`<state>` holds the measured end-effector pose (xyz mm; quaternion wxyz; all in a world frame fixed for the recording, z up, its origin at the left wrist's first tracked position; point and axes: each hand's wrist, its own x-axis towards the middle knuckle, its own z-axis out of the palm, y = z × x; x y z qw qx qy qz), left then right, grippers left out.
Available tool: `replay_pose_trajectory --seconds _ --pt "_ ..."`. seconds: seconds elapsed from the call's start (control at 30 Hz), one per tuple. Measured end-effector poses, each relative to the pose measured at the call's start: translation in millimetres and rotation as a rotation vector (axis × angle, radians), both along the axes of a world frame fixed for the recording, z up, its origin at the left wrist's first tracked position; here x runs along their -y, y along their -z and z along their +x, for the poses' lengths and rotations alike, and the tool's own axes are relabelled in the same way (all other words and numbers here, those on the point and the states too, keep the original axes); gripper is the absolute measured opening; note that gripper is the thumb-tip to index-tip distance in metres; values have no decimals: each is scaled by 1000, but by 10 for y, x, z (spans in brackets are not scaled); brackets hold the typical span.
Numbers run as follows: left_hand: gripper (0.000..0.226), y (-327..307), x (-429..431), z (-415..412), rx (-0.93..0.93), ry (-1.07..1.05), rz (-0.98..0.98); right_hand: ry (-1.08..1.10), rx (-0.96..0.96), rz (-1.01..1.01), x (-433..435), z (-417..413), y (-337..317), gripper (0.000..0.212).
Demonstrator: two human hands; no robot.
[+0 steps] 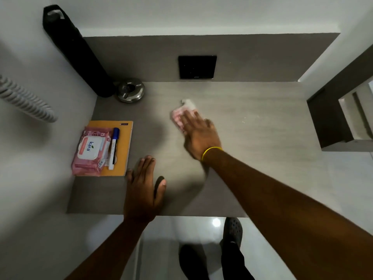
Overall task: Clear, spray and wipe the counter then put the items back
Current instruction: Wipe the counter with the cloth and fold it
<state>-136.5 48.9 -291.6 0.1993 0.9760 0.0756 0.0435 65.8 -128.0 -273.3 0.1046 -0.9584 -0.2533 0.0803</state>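
Note:
My right hand [198, 134] presses flat on a pink and white cloth [181, 114] near the middle of the grey counter [252, 158]; the hand is blurred. My left hand [144, 188] rests palm down near the counter's front edge, fingers apart, holding nothing. At the left lies an orange notebook [125, 146] with a pink wipes pack [90, 151] and a blue-capped marker [114, 148] on top of it. A round metal ashtray [130, 92] sits at the back left.
A tall black bag [80, 55] leans in the back left corner beside the ashtray. A black square panel [197, 67] is set in the back wall. A dark cabinet [331, 110] borders the counter's right side. White specks [245, 120] lie right of the cloth. My shoes show on the floor below.

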Motion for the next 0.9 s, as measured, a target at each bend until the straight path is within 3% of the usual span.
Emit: replay_pose_trajectory --seconds 0.17,0.33,0.57,0.77,0.9 --pt "66 24 -3 -6 -5 -3 -10 359 8 -24 1001 457 -89 67" --pt "65 17 12 -23 21 -2 15 636 -6 7 1808 360 -33 64" --pt "65 26 18 -35 14 -8 38 846 25 58 1932 -334 17 62" --pt "66 57 0 -33 -10 -6 46 764 37 45 1188 -1175 -1 62" --pt "67 72 -14 -27 -20 -5 55 457 35 119 567 -1646 68 66"
